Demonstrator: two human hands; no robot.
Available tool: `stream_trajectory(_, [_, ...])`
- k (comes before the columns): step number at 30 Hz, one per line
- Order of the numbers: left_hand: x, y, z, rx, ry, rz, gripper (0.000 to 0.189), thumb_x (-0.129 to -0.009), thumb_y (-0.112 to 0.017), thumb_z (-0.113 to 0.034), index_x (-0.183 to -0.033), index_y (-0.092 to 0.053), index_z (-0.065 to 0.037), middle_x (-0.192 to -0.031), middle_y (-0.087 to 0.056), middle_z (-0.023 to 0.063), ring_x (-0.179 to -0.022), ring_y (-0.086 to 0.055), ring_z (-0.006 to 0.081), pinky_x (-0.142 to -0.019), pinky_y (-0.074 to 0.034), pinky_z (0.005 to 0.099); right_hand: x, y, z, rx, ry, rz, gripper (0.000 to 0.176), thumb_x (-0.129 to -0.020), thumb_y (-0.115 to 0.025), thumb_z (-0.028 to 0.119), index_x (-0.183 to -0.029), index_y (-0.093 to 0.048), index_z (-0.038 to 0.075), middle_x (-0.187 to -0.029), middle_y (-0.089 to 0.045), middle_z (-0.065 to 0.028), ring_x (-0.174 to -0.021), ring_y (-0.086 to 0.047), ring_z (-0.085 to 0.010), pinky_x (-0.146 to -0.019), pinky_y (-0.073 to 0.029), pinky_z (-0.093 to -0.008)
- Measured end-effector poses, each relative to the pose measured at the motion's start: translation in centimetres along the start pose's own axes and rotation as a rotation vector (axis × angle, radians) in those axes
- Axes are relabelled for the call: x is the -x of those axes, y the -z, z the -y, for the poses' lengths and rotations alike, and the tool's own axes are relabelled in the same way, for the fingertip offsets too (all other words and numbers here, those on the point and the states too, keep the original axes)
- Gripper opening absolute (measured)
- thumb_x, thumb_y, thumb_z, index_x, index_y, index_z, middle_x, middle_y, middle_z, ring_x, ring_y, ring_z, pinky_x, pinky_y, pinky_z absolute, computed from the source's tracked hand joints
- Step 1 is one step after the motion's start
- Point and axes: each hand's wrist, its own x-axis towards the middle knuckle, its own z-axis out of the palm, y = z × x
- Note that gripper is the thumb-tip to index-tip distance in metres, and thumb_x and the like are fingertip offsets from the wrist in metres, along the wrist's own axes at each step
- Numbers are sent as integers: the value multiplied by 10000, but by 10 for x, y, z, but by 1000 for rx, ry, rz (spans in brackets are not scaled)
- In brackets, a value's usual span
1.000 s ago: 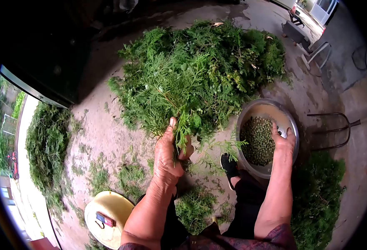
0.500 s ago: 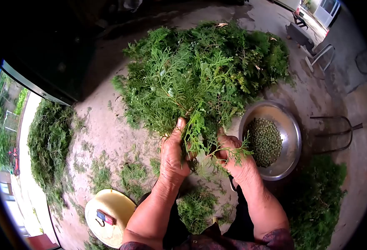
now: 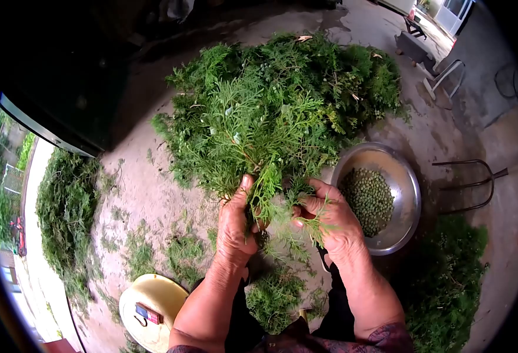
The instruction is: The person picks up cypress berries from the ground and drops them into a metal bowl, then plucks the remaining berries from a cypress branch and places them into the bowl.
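Note:
My left hand [image 3: 236,226] is closed round the stem end of a leafy green branch [image 3: 244,135], which fans out away from me and carries a few pale green cones. Just to the right, my right hand [image 3: 327,220] pinches a small green sprig [image 3: 315,226], with thumb and fingers together. Beyond both hands lies a large heap of green branches [image 3: 353,82]. A steel bowl [image 3: 409,203] beside my right hand holds many small round green cones [image 3: 367,201].
A yellow round stool [image 3: 165,294] with a phone [image 3: 148,313] on it stands at lower left. More greenery [image 3: 67,212] lies at far left and at lower right [image 3: 444,282]. A metal fork [image 3: 488,182] rests right of the bowl.
My right hand has moved slightly up, its fingers now curled more inward over the sprig. The left hand still grips the branch. The whole view has shifted slightly.

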Motion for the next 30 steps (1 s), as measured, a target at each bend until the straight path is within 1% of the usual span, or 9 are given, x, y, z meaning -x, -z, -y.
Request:
stream_trajectory(6, [-1,1,4,0,-20,22,225,-908,-458,-297,-911,-532,-85,-500,-410,-9,-313,-269,99,-333,-233,235,0,10,-7,-226,-26,169,245,-799,-600,89,-1033,-535,54,-815,-575,-12,-657,-551,-103,-451,-431,-214])
stream_trajectory(10, [-1,0,8,-22,-35,27,265,-903,-462,-342,-908,-533,-86,-506,-408,1,-324,-268,101,-336,-232,233,5,4,-5,-145,72,-107,224,-802,-612,131,-1010,-551,75,-834,-576,-8,-647,-534,-110,-470,-454,-210])
stream_trajectory(15, [4,-4,5,-136,-82,-142,284,-811,-651,-282,-1002,-537,-105,-830,-558,14,-624,-506,100,-350,-275,200,-12,50,24,-342,264,-60,210,-865,-572,204,-955,-556,16,-856,-603,-100,-669,-563,-165,-539,-460,-258])
stream_trajectory(19, [3,-7,13,-231,-206,-168,256,-799,-667,-276,-935,-532,-106,-694,-566,14,-458,-445,94,-331,-270,198,7,68,73,-642,500,-58,242,-888,-529,231,-990,-573,15,-862,-613,-122,-707,-574,-155,-562,-465,-257])
stream_trajectory(24, [0,-7,20,-315,-267,-22,187,-805,-665,-238,-903,-541,-139,-703,-567,-19,-470,-441,65,-341,-264,188,19,-3,43,135,688,-71,151,-868,-554,97,-988,-590,12,-734,-611,-64,-513,-550,-112,-432,-429,-210])
stream_trajectory(25, [5,-15,21,-332,-302,-60,180,-848,-621,-232,-724,-594,-105,-541,-462,-78,-408,-346,32,-368,-255,204,25,-10,39,328,702,-128,174,-870,-557,103,-1014,-573,6,-722,-596,-54,-498,-538,-102,-422,-411,-206])
stream_trajectory(26, [5,-15,23,-355,-321,-59,186,-849,-620,-232,-717,-594,-103,-545,-465,-78,-413,-342,28,-375,-255,205,28,-15,35,524,710,-185,200,-871,-560,109,-1040,-556,1,-711,-580,-44,-483,-526,-91,-413,-393,-201])
stream_trajectory(28, [4,-13,29,-402,-360,-52,201,-853,-617,-232,-704,-595,-99,-552,-473,-79,-422,-335,21,-389,-256,207,27,-22,30,724,811,-226,257,-851,-585,83,-1089,-546,-5,-648,-573,-33,-471,-519,-74,-417,-409,-182])
stream_trajectory(30, [9,-16,28,-394,-335,-22,154,-858,-608,-168,-732,-620,-80,-600,-509,-80,-476,-364,13,-428,-278,199,23,-17,27,714,660,-295,268,-841,-603,91,-1071,-544,-34,-644,-560,-33,-468,-500,-62,-412,-418,-195])
